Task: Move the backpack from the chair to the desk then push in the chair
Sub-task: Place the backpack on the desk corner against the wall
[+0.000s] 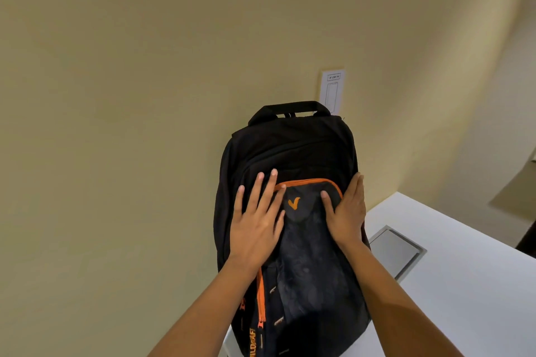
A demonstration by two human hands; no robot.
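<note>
A black backpack [293, 151] with orange zip trim stands upright on the white desk [470, 284], its back toward the beige wall. My left hand [256, 220] lies flat on its front panel, fingers spread. My right hand [346, 211] presses flat on the front panel's right side, thumb beside the orange logo. Neither hand grips anything. The chair is out of view.
A grey flip-up cable hatch [397, 252] is set into the desk just right of the backpack. A white switch plate [332, 90] sits on the wall behind the backpack's top handle. The desk's left end lies under the backpack.
</note>
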